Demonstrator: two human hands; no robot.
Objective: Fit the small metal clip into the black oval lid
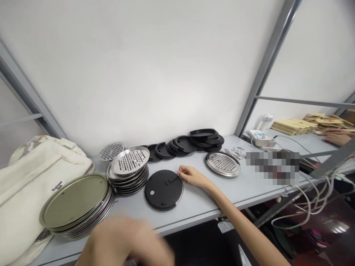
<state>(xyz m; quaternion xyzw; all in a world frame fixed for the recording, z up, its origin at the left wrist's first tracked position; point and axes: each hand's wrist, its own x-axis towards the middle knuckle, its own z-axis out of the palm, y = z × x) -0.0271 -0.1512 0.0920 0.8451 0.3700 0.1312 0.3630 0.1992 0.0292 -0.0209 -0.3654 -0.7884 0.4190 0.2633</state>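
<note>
A round black disc (163,190) lies on the grey table with a pale dot and a slot on its face. My right hand (191,175) is at the disc's upper right edge, its thumb and fingers pinched on a small thin metal ring (176,173). In the lower foreground my left hand (126,240) is blurred by motion, and its fingers cannot be made out. Left of the disc stands a stack of perforated metal grater discs (130,162). Another grater disc with a black rim (224,164) lies to the right.
Green-topped round plates (74,199) are stacked beside a cream cloth bag (33,166). Black rings (183,144) line the wall, near small metal rings (237,152). Cables (307,203) hang at right. Another person's hand (337,136) touches wooden pieces (295,125).
</note>
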